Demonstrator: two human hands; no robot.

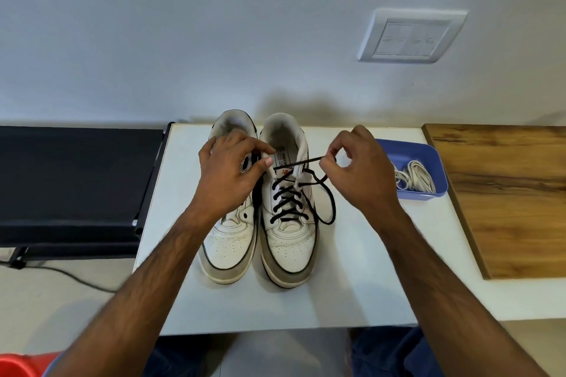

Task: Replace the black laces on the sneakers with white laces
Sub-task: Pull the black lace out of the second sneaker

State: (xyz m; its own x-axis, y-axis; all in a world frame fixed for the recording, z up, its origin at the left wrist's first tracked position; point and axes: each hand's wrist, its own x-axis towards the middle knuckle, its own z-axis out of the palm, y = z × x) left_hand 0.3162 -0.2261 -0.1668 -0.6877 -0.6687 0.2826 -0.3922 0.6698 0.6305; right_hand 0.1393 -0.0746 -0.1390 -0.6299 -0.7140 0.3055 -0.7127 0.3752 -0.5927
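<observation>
Black lace (329, 208) runs in crosses up the right shoe (286, 217), and that shoe stands at the middle of the white table (367, 285), toe pointing at me. I use this shoe as my marker for everything else. The left shoe (228, 242) stands just beside it, touching or almost touching.

My right hand (358, 174) is to the right of the shoe, near its top holes. Its finger and thumb pinch one end of the black lace, and the lace runs tight from the top of the shoe out to the pinch. A loose loop of the same lace hangs down on the right side of the shoe.

My left hand (232, 174) rests on the left side, fingers curled on the shoe's top edge by the tongue to hold it.

The shoe runs long from me toward the wall. The lace goes sideways, to the right, so I think my right hand should pull that way.

The white laces (413, 177) wait in a blue tray (404, 148), further right of the shoe. I think the job has just begun.
</observation>
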